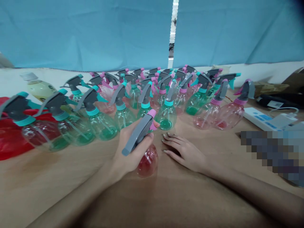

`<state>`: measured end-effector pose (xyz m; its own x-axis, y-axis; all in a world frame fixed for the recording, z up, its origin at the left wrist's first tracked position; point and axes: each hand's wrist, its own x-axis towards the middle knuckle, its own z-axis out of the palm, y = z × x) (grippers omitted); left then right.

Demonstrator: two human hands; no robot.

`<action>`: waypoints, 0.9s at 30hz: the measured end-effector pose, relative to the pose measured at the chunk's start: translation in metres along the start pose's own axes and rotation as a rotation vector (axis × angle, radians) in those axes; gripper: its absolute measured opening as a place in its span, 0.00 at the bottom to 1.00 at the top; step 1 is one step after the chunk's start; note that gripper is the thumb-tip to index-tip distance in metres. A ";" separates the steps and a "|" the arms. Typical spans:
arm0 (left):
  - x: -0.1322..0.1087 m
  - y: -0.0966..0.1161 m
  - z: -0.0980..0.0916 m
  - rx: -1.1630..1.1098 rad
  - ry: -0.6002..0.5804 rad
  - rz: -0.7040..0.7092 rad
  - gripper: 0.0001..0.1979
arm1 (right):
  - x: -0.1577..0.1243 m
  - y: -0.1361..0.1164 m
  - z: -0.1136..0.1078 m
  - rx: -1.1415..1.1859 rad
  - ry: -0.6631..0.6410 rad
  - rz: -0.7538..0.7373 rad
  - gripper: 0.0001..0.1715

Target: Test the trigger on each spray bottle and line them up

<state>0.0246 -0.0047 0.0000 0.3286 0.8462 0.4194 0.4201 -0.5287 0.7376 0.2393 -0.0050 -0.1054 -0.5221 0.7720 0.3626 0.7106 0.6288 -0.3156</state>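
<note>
At the left edge we see red plastic (11,139) beside a row of teal-collared spray bottles (103,125), which partly hide a capped bottle of yellow liquid (39,88). At the centre, our left hand (129,147) is clamped round the upper part of a pink spray bottle (147,163); other bottles crowd just beyond. Right of it, our right hand (186,151) lies palm down on the table (180,193), fingers slightly apart. Farther right, pink-collared bottles (229,115) stand near a white power strip (260,118).

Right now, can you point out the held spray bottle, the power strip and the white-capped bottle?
Held spray bottle (147,162): head view, lower body.
Power strip (260,117): head view, top face.
White-capped bottle (39,89): head view, yellowish side.
</note>
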 end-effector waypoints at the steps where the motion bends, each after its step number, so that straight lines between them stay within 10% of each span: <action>1: 0.000 0.000 0.000 0.001 0.010 0.008 0.08 | 0.000 0.000 0.000 0.005 0.005 0.000 0.24; 27: 0.002 0.000 -0.001 -0.073 0.025 0.012 0.03 | 0.000 0.000 0.001 -0.002 0.007 -0.003 0.24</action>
<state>0.0247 -0.0033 0.0011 0.3118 0.8418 0.4406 0.3536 -0.5333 0.7685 0.2395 -0.0049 -0.1065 -0.5213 0.7692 0.3697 0.7099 0.6312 -0.3125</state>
